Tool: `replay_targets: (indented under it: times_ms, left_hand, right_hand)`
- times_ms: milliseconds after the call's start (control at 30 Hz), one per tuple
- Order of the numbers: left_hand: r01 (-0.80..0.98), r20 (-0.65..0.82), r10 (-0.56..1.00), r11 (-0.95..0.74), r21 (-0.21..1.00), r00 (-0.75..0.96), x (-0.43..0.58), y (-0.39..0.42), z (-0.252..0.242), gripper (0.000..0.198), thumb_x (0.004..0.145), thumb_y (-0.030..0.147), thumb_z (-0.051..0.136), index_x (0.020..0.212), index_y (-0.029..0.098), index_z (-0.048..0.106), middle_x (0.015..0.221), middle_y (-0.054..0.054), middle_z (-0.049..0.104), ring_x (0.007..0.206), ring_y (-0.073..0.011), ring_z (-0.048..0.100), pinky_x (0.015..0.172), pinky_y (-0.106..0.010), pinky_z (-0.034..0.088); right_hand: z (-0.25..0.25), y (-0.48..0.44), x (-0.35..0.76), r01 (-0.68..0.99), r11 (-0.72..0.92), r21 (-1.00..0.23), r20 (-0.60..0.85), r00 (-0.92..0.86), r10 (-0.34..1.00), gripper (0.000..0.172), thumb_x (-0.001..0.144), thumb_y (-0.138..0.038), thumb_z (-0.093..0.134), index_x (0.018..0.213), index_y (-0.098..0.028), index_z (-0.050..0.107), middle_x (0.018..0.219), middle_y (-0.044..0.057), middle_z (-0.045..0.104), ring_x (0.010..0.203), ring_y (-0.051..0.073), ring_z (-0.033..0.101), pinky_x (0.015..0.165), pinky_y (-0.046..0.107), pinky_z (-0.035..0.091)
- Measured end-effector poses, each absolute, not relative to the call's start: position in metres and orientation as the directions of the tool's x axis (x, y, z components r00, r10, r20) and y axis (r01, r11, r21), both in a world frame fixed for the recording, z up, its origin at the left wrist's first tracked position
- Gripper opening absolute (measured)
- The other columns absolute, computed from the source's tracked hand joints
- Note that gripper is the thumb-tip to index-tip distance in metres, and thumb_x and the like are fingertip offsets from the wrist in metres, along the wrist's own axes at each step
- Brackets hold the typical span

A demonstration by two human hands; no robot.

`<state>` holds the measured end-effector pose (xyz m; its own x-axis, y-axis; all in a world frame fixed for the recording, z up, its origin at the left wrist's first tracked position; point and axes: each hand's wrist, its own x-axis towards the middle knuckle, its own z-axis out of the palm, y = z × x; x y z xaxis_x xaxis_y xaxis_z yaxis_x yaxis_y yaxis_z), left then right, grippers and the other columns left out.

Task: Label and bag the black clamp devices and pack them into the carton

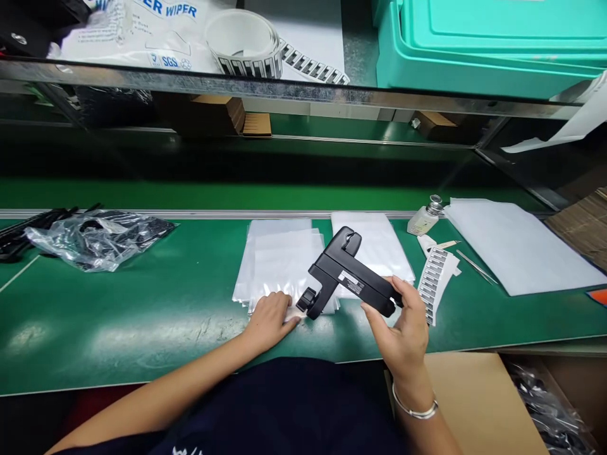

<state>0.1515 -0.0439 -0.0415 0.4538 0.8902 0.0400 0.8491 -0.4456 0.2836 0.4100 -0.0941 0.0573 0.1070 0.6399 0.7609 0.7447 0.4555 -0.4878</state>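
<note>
Black device [367,284] | one end gripped by right hand [408,335] | other beside left hand [268,320], whose hold I can't tell

On the bench [165,328], a plastic bag [102,246] is laid at the left. In the middle, two sleeve stacks [282,259] are set side by side, and over them a device [360,278] is held by the right hand [408,325]. Farther right, a label strip [432,275] is placed, backed by a bottle [423,221].
</note>
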Motion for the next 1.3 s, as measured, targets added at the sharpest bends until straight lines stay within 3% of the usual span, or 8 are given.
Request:
replay_targets:
  times_ms: [67, 267, 500, 600, 700, 767, 1000, 1300]
  left_hand:
    - [0.829, 0.002, 0.856, -0.501, 0.25, 0.517, 0.145, -0.042, -0.042, 0.023, 0.088, 0.038, 0.055, 0.095, 0.016, 0.055, 0.089, -0.009, 0.062, 0.084, -0.0267, 0.059, 0.075, -0.04, 0.047]
    - [0.677, -0.033, 0.686, -0.706, 0.209, 0.726, 0.109, -0.038, -0.031, 0.034, 0.091, 0.008, 0.032, 0.112, 0.017, 0.057, 0.095, -0.011, 0.068, 0.082, -0.0241, 0.064, 0.067, -0.034, 0.05]
    - [0.664, 0.067, 0.685, -0.722, 0.194, 0.725, 0.106, -0.041, -0.044, 0.027, 0.094, 0.014, 0.034, 0.083, 0.019, 0.059, 0.081, -0.007, 0.065, 0.076, -0.0209, 0.061, 0.062, -0.03, 0.046]
    - [0.749, -0.05, 0.795, -0.545, 0.378, 0.604, 0.108, -0.032, -0.047, 0.023, 0.094, 0.027, 0.041, 0.076, 0.02, 0.054, 0.077, -0.003, 0.062, 0.072, -0.0187, 0.059, 0.062, -0.028, 0.042]
    - [0.773, -0.168, 0.823, -0.411, 0.483, 0.542, 0.109, -0.025, -0.043, 0.029, 0.094, 0.035, 0.039, 0.075, 0.02, 0.054, 0.075, -0.003, 0.063, 0.072, -0.0201, 0.06, 0.063, -0.029, 0.041]
    - [0.771, -0.187, 0.828, -0.377, 0.513, 0.53, 0.108, -0.022, -0.037, 0.033, 0.094, 0.035, 0.032, 0.075, 0.02, 0.055, 0.078, -0.005, 0.064, 0.075, -0.022, 0.061, 0.067, -0.03, 0.042]
    - [0.666, -0.32, 0.774, -0.169, 0.727, 0.546, 0.102, -0.009, -0.007, 0.027, 0.086, 0.032, 0.039, 0.081, 0.019, 0.063, 0.086, -0.005, 0.071, 0.082, -0.0224, 0.064, 0.073, -0.03, 0.045]
    - [0.825, -0.014, 0.936, -0.302, 0.477, 0.351, 0.106, -0.011, -0.001, 0.027, 0.089, 0.037, 0.045, 0.069, 0.02, 0.053, 0.077, -0.004, 0.064, 0.071, -0.0185, 0.06, 0.06, -0.025, 0.036]
  right_hand:
    - [0.057, -0.092, 0.409, 0.731, 0.461, -0.504, 0.754, 0.112, 0.647, 0.066, 0.086, -0.019, 0.072, 0.143, -0.031, 0.041, 0.117, 0.009, 0.062, 0.109, 0.03, 0.062, 0.098, 0.055, 0.051]
    - [0.061, -0.087, 0.405, 0.758, 0.481, -0.44, 0.78, 0.057, 0.624, 0.067, 0.087, -0.02, 0.071, 0.144, -0.031, 0.039, 0.116, 0.009, 0.062, 0.108, 0.029, 0.062, 0.097, 0.054, 0.051]
    - [0.067, -0.082, 0.397, 0.78, 0.518, -0.352, 0.802, -0.034, 0.596, 0.065, 0.086, -0.017, 0.071, 0.143, -0.029, 0.04, 0.115, 0.011, 0.062, 0.106, 0.03, 0.061, 0.093, 0.051, 0.052]
    - [0.071, -0.08, 0.395, 0.729, 0.425, -0.537, 0.692, 0.093, 0.716, 0.055, 0.086, -0.025, 0.071, 0.135, -0.029, 0.047, 0.113, 0.01, 0.064, 0.103, 0.029, 0.063, 0.088, 0.047, 0.053]
    - [0.077, -0.076, 0.394, 0.451, 0.191, -0.872, 0.33, 0.252, 0.91, 0.043, 0.087, -0.034, 0.067, 0.126, -0.028, 0.05, 0.1, 0.005, 0.068, 0.087, 0.024, 0.066, 0.074, 0.039, 0.055]
    - [0.08, -0.073, 0.392, 0.265, 0.063, -0.962, 0.128, 0.235, 0.964, 0.041, 0.085, -0.036, 0.068, 0.12, -0.028, 0.05, 0.09, 0.002, 0.069, 0.075, 0.021, 0.064, 0.066, 0.034, 0.053]
    - [0.084, -0.069, 0.382, 0.156, -0.043, -0.987, -0.009, 0.212, 0.977, 0.044, 0.079, -0.037, 0.073, 0.115, -0.029, 0.049, 0.086, 0.0, 0.069, 0.072, 0.019, 0.06, 0.065, 0.031, 0.047]
    - [0.083, -0.067, 0.385, 0.082, -0.079, -0.993, -0.063, 0.181, 0.981, 0.043, 0.077, -0.04, 0.074, 0.11, -0.028, 0.05, 0.081, -0.002, 0.069, 0.072, 0.018, 0.062, 0.063, 0.028, 0.046]
